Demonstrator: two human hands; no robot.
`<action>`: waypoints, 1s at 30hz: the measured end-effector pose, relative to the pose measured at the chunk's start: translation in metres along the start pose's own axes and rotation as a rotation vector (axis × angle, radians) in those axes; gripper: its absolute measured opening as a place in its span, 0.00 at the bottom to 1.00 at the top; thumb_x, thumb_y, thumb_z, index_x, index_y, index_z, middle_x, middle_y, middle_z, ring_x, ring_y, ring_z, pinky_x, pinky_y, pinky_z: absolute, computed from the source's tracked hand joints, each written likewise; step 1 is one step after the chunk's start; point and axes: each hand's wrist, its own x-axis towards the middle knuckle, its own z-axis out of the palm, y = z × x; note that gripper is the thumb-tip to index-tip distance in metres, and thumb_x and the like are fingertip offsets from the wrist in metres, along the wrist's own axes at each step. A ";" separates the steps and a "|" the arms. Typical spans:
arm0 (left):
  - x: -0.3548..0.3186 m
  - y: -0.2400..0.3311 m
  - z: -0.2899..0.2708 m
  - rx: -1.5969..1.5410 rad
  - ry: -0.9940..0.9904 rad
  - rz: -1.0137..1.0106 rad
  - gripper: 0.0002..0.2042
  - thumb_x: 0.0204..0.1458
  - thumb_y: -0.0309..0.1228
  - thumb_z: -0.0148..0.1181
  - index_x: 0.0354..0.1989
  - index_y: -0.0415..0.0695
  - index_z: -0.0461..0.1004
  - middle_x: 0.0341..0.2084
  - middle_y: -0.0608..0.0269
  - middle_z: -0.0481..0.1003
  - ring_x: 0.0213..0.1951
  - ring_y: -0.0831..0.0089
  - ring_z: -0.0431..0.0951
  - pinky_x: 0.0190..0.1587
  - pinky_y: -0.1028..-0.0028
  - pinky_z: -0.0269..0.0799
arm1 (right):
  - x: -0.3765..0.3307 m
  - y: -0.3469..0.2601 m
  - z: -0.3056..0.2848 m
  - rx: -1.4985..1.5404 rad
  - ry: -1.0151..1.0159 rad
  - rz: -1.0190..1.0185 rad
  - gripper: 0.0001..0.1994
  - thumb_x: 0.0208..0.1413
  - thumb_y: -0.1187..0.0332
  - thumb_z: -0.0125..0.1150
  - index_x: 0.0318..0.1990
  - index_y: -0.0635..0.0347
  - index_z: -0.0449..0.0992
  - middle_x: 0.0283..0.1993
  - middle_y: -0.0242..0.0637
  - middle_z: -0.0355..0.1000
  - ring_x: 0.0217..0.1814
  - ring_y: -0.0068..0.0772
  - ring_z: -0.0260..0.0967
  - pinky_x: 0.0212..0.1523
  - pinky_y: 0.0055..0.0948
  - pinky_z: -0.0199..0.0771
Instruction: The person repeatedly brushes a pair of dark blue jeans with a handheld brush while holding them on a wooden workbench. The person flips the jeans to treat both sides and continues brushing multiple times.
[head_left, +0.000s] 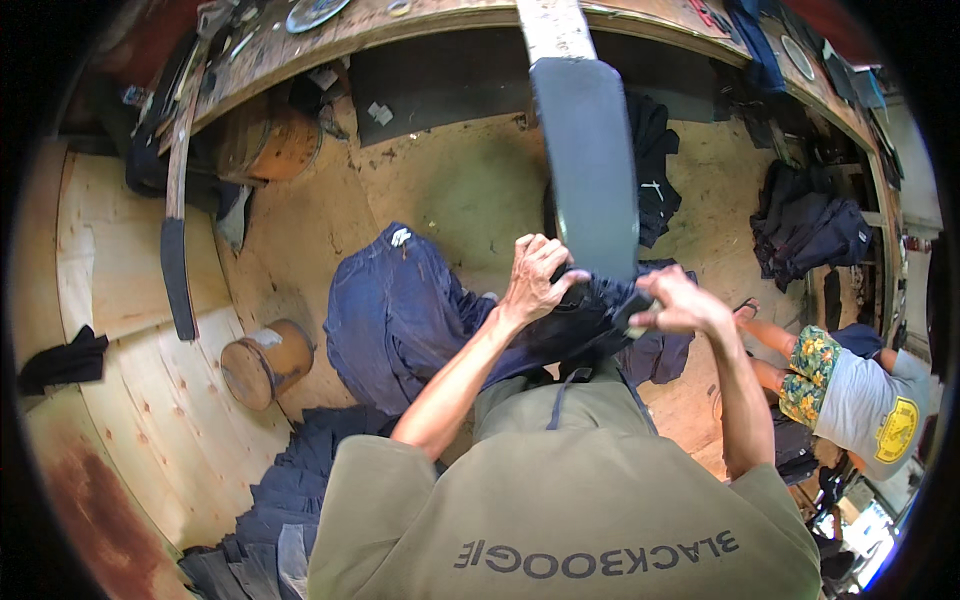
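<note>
My left hand [540, 280] grips the edge of a dark navy garment [575, 325], thumb against the cloth. My right hand [678, 300] pinches the same garment's other side. Stretched between them is a gathered, waistband-like edge, just at the near end of a long padded board [590, 160]. Whether the cloth goes round the board's tip, I cannot tell. Below my hands the garment hangs in front of my lap. Left of it lies a heap of blue trousers [385, 310] with a small white mark.
The board reaches out from a wooden workbench [430, 35]. A narrower padded board [177, 270] sticks out at left. A wooden drum [265, 365] stands on the floor. Dark folded garments [275, 500] are stacked at lower left, and another pile [810, 225] lies right. A person [850, 400] is at the right.
</note>
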 end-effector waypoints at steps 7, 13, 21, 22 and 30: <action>0.199 -0.086 0.048 0.345 0.377 -0.054 0.18 0.59 0.47 0.71 0.32 0.44 0.76 0.29 0.57 0.75 0.38 0.53 0.73 0.49 0.55 0.64 | 0.124 0.098 -0.148 -0.376 0.719 -0.191 0.18 0.58 0.58 0.71 0.48 0.63 0.86 0.67 0.43 0.76 0.78 0.41 0.65 0.82 0.66 0.43; 0.321 -0.153 0.009 0.530 0.094 -0.106 0.21 0.60 0.51 0.68 0.38 0.43 0.80 0.36 0.57 0.80 0.44 0.55 0.76 0.52 0.55 0.66 | 0.085 0.094 -0.039 0.967 0.869 -0.042 0.25 0.61 0.51 0.73 0.57 0.60 0.83 0.70 0.47 0.72 0.74 0.41 0.66 0.76 0.48 0.61; 0.317 -0.084 -0.005 0.723 -0.596 -0.326 0.49 0.42 0.63 0.79 0.68 0.43 0.73 0.54 0.45 0.82 0.58 0.46 0.80 0.68 0.53 0.66 | 0.008 0.094 0.120 1.217 0.086 0.120 0.23 0.61 0.47 0.74 0.53 0.56 0.88 0.47 0.32 0.86 0.49 0.27 0.78 0.55 0.34 0.75; 0.315 -0.083 -0.007 0.649 -0.663 -0.386 0.44 0.44 0.60 0.78 0.64 0.41 0.77 0.50 0.48 0.84 0.53 0.51 0.82 0.64 0.57 0.70 | 0.007 0.093 0.127 1.194 0.120 0.127 0.23 0.61 0.46 0.73 0.53 0.55 0.88 0.46 0.34 0.86 0.48 0.29 0.78 0.55 0.36 0.75; 0.286 -0.123 -0.057 -0.395 -0.499 -0.683 0.22 0.57 0.33 0.73 0.58 0.34 0.81 0.50 0.62 0.84 0.51 0.67 0.84 0.63 0.67 0.74 | -0.022 0.024 0.153 0.994 0.405 0.250 0.24 0.63 0.48 0.68 0.48 0.66 0.85 0.44 0.50 0.83 0.49 0.48 0.81 0.52 0.47 0.77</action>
